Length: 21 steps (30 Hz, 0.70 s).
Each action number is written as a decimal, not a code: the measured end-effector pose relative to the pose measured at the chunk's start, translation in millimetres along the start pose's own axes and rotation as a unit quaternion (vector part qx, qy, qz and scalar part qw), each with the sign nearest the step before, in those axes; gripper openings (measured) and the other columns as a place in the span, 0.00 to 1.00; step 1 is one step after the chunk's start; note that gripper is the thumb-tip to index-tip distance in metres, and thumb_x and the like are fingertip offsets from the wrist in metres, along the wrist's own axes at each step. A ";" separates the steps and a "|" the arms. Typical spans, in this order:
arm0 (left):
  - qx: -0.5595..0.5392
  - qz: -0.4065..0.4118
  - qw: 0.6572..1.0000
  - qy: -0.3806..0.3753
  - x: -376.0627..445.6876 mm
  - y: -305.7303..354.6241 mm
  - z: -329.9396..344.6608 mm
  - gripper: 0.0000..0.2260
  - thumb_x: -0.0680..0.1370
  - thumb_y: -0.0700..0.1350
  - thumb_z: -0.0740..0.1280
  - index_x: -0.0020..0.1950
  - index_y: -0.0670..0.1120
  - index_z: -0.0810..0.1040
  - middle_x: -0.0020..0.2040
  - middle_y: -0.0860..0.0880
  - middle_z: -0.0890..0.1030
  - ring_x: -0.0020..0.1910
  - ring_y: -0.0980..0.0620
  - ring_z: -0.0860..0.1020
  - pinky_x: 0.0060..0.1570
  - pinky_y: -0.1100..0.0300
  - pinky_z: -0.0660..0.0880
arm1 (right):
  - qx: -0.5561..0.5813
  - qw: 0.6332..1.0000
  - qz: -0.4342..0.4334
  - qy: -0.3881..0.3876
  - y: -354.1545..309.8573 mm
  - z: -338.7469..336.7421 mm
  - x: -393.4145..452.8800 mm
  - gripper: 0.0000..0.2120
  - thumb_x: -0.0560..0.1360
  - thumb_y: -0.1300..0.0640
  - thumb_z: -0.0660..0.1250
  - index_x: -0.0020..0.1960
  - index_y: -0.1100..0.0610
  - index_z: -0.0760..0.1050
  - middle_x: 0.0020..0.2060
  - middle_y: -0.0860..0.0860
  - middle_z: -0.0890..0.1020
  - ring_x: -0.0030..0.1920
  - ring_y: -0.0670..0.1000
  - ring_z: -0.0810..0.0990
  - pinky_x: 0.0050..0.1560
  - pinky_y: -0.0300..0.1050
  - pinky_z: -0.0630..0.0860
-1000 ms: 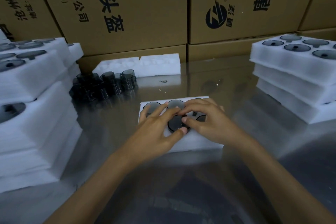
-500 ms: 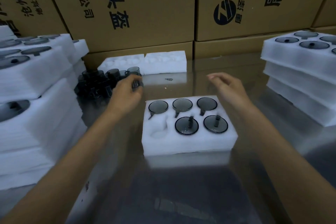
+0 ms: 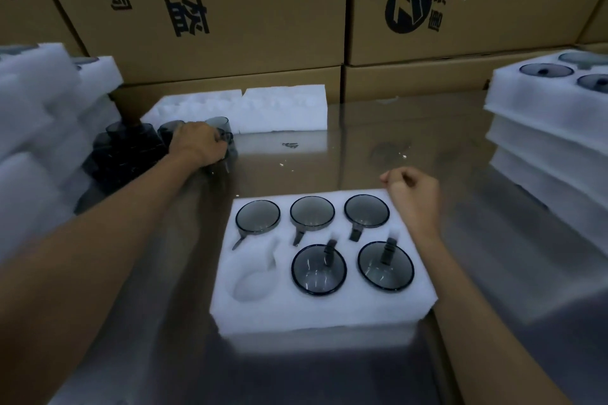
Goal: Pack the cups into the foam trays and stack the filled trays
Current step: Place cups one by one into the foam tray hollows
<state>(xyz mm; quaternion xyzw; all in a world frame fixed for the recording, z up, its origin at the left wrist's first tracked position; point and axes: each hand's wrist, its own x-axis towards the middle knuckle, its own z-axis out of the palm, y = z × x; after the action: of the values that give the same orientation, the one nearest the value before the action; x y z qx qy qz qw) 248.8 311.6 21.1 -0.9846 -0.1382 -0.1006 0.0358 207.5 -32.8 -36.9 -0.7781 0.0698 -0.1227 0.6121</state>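
- Head view: your left hand (image 3: 197, 148) reaches to the cluster of loose cups (image 3: 131, 145) at the table's left, fingers curled over one cup (image 3: 227, 141) at the cluster's near-right edge; the grip looks closed on it, though the hand hides most of the contact.
- Your right hand (image 3: 413, 196) hovers in a loose fist at the far-right corner of the tray (image 3: 329, 309), holding nothing; it seems parked there to steady the foam when the next cup goes in.
- You have five cups seated in the tray, three along the far row and two in the near row, their handles lying in the slots cut for them.
- One pocket (image 3: 251, 283), near-left, sits vacant; by the look of it, the cup under your left hand is meant for it, handle turned to match the slot.
- Filled trays form a stack (image 3: 543, 128) at your right and another stack (image 3: 39, 128) at your left, so this tray likely joins one once full.
- Spare foam (image 3: 263, 108) lies against the cartons (image 3: 230, 10) at the back, within reach for the next round.
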 end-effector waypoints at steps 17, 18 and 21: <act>-0.461 0.118 0.875 0.087 -139.6 60.0 -54.2 0.11 0.71 0.52 0.77 0.46 0.56 0.75 0.48 0.51 0.77 0.40 0.60 0.75 0.40 0.70 0.71 | 0.062 0.997 -0.003 -0.040 -19.0 -14.8 -9.5 0.07 0.76 0.62 0.64 0.45 0.58 0.81 0.39 0.51 0.83 0.44 0.51 0.81 0.42 0.34 0.75; -0.481 0.114 0.865 0.087 -153.5 58.5 -57.6 0.14 0.69 0.52 0.78 0.48 0.56 0.76 0.48 0.52 0.78 0.41 0.58 0.75 0.40 0.68 0.73 | 0.056 0.997 -0.020 -0.056 -28.6 -17.4 -13.9 0.06 0.77 0.61 0.65 0.47 0.59 0.81 0.40 0.52 0.84 0.45 0.52 0.81 0.42 0.32 0.74; -0.506 0.102 0.852 0.082 -189.7 50.2 -68.0 0.20 0.64 0.57 0.80 0.53 0.58 0.79 0.51 0.54 0.79 0.47 0.59 0.78 0.47 0.66 0.75 | 0.026 0.988 -0.095 -0.121 -66.8 -24.8 -33.7 0.06 0.78 0.57 0.66 0.50 0.56 0.81 0.47 0.52 0.85 0.51 0.49 0.82 0.49 0.35 0.73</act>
<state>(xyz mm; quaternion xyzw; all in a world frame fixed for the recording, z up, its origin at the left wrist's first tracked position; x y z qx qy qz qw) 71.4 206.4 45.9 -0.8632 0.0363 -0.2325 -0.4466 165.6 -31.2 29.8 -0.7743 -0.0827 -0.0868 0.6214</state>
